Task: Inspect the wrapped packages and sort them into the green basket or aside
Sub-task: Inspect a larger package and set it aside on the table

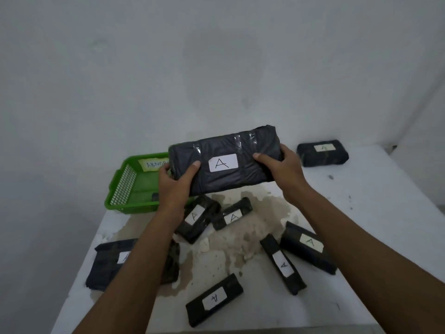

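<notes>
Two hands, the left hand (177, 182) and right hand (280, 168), grip the ends of a held package (224, 162), a black plastic-wrapped block with clear tape bands and a white "A" label, raised above the white, stained surface (375, 225). It hides the right side of the green basket (134, 186), a lattice-walled tray at far left bearing a paper tag. Seven similar labelled packages lie scattered: one far right (322, 153), six nearer.
</notes>
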Tool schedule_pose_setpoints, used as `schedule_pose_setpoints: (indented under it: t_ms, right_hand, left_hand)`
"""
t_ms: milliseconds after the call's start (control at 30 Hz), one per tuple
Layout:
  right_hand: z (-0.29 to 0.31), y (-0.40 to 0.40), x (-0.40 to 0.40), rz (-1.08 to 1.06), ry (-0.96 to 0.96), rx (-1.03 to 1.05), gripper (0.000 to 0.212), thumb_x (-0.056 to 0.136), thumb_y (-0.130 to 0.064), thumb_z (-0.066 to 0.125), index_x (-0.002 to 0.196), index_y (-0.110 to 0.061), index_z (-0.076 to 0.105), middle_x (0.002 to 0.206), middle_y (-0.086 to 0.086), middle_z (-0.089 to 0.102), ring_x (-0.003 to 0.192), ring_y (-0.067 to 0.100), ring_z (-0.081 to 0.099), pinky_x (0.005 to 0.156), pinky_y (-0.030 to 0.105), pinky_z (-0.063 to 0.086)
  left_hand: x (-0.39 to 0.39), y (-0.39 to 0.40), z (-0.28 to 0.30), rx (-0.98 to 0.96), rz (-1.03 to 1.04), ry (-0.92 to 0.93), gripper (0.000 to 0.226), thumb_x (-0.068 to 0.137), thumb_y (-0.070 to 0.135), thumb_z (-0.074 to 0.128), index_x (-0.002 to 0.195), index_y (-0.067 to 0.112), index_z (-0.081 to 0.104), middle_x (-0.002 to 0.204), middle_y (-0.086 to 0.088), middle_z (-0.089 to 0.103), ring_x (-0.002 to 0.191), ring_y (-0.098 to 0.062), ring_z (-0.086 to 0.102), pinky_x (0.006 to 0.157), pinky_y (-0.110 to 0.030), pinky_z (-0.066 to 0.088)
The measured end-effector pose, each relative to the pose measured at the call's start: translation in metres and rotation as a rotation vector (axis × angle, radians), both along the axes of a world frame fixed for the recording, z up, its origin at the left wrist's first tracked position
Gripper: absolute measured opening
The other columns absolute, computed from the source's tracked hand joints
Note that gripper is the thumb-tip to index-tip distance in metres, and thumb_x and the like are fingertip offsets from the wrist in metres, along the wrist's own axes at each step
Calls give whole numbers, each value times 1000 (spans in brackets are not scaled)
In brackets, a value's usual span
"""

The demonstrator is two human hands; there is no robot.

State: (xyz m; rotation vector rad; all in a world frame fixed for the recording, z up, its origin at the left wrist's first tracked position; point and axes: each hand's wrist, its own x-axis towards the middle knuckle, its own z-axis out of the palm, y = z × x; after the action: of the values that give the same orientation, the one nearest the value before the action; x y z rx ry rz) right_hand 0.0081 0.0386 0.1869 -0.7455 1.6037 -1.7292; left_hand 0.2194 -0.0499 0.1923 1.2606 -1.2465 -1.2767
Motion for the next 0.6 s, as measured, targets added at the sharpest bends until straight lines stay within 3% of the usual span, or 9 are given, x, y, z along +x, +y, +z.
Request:
schedule_pose_setpoints:
  t_ms: [100, 200, 333, 500, 600]
  right_hand:
    - [29, -3, -10, 29, 5, -54, 44, 83, -23, 81, 120, -19, 59, 107, 0, 70, 89, 10, 71, 67, 18, 58]
    - [46, -6, -11, 37, 45, -79, 48, 80, -31, 82, 121, -23, 56, 108, -4, 69, 89, 5, 70, 70, 19, 58]
    - [57, -12, -12, 13, 58, -111, 49, 79, -34, 82, 122, -17, 63, 108, -2, 73, 91, 10, 73, 73, 22, 59]
    - [61, -20, -13, 2, 48, -156, 46, 81, -32, 81, 120, -15, 66, 109, 2, 75, 94, 15, 74, 80, 30, 61]
    - [62, -22, -13, -4, 72, -156, 43, 81, -31, 80, 119, -17, 65, 108, 0, 74, 93, 13, 74, 77, 26, 60]
  left_hand:
    - [-4, -10, 23, -51, -49, -16, 71, 75, 45, 82, 133, 17, 52, 119, 3, 65, 104, -14, 66, 90, -34, 57]
    - [-9, -17, 45, -106, -77, 7, 50, 78, 45, 80, 119, 22, 63, 108, 7, 70, 97, -9, 69, 83, -27, 58]
    - [-12, -28, 64, -155, -95, 3, 25, 80, 42, 78, 98, 29, 67, 96, 10, 72, 82, -1, 71, 67, -17, 57]
    - [-14, -40, 73, -200, -91, -9, 20, 80, 41, 79, 91, 28, 68, 92, 7, 74, 83, -7, 72, 72, -25, 59]
    - [-14, -45, 76, -197, -122, -4, 24, 80, 42, 78, 95, 27, 68, 96, 6, 74, 86, -8, 72, 71, -22, 58]
